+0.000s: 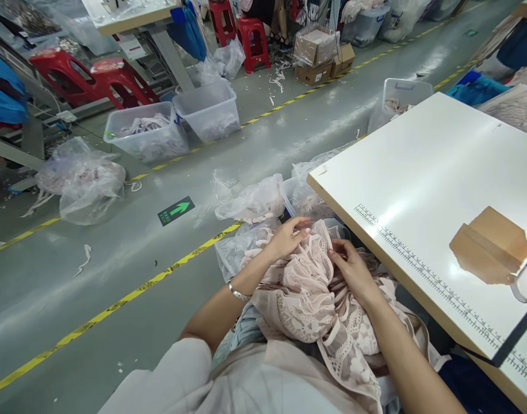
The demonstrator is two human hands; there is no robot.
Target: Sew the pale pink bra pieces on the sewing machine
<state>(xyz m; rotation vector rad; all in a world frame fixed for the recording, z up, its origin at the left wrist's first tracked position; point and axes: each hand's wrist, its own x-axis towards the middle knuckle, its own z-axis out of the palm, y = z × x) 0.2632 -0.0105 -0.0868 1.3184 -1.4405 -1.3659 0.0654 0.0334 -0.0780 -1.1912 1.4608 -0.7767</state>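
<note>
A heap of pale pink lace garments (309,287) lies bunched across my lap, its scalloped trim and thin edging showing. On the far left side of the heap, my left hand (289,237) rests with fingers stretched out and slightly apart over the fabric. My right hand (352,269) is at the heap's right side, thumb and fingers closed on the edge of a lace piece. A silver bracelet (238,290) circles my left wrist. Folds hide the lower layers of the heap.
A white table (423,172) with a printed ruler edge and brown patch stands close on my right. Plastic bags of fabric (257,198) sit on the floor ahead. Beyond the yellow-striped aisle are clear bins (209,109), red stools (252,43) and cardboard boxes (317,49).
</note>
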